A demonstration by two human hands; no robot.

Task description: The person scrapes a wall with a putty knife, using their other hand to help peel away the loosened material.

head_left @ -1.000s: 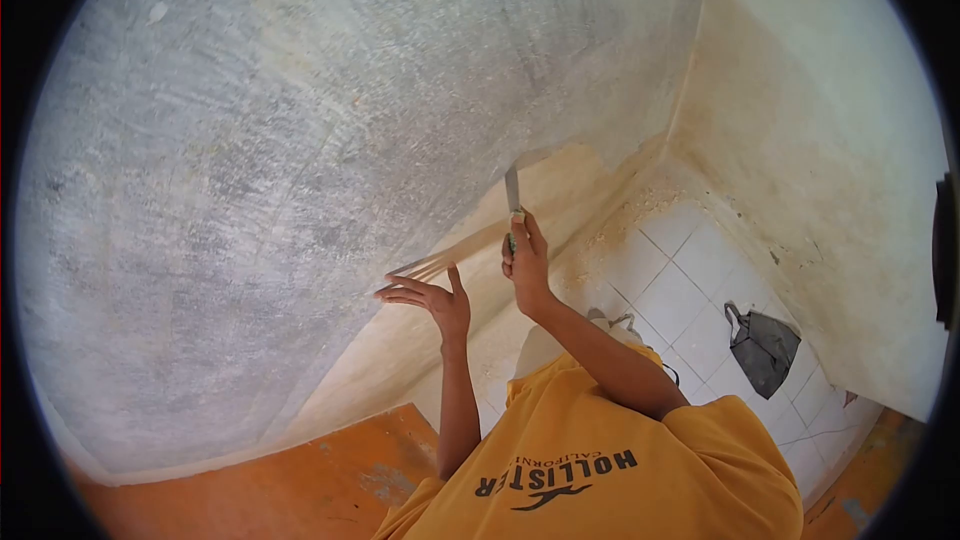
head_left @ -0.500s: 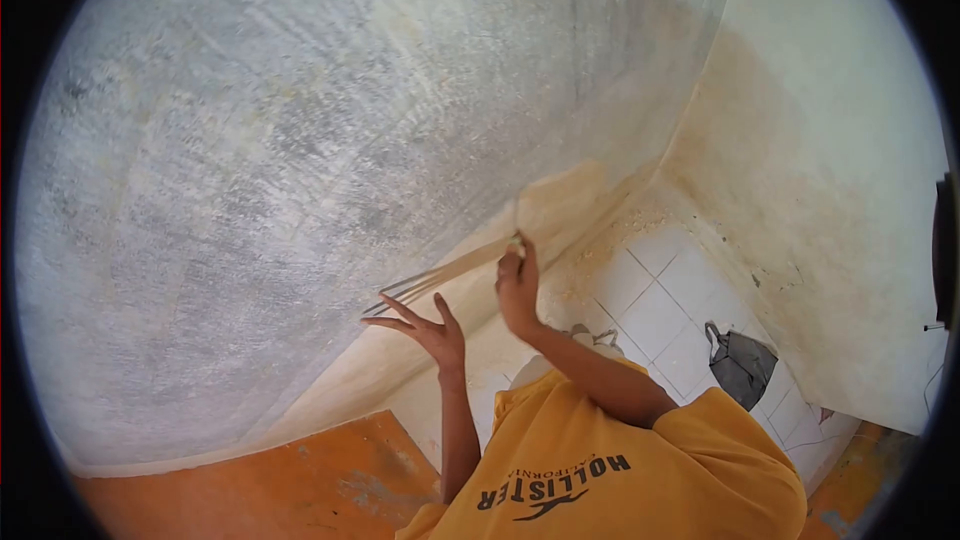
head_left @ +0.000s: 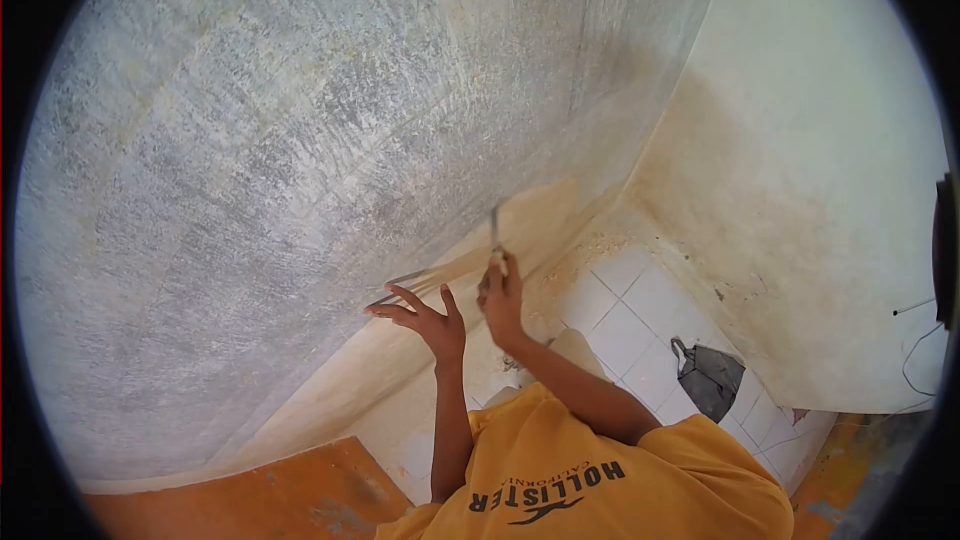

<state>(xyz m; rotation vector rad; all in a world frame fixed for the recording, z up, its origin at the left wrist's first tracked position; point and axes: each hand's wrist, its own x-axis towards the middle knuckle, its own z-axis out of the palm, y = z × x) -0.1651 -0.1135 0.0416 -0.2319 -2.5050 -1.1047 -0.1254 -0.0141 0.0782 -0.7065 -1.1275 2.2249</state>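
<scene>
My right hand point(head_left: 502, 305) is closed round the handle of a scraper point(head_left: 495, 228). Its thin dark blade, seen almost edge-on, points up and meets the wall by the left edge of a bare tan patch point(head_left: 542, 208). To the left, my left hand point(head_left: 432, 327) has its fingers spread, with the tips at or near the grey wall point(head_left: 250, 200); contact is hard to judge. Dark narrow streaks, perhaps finger shadows, run from those fingertips along the wall's lower part.
A pale side wall point(head_left: 830, 160) with brown stains meets the grey wall in a corner. White floor tiles point(head_left: 625, 325) with crumbs near the wall lie below. A grey bag point(head_left: 712, 380) rests on them. Orange surface point(head_left: 290, 490) shows at lower left, a cable point(head_left: 908, 365) at right.
The whole view has shifted, so the patch, corner and bag appear further left and lower. My right hand has come slightly down and left, and the scraper's blade shows more clearly. My left hand stays spread.
</scene>
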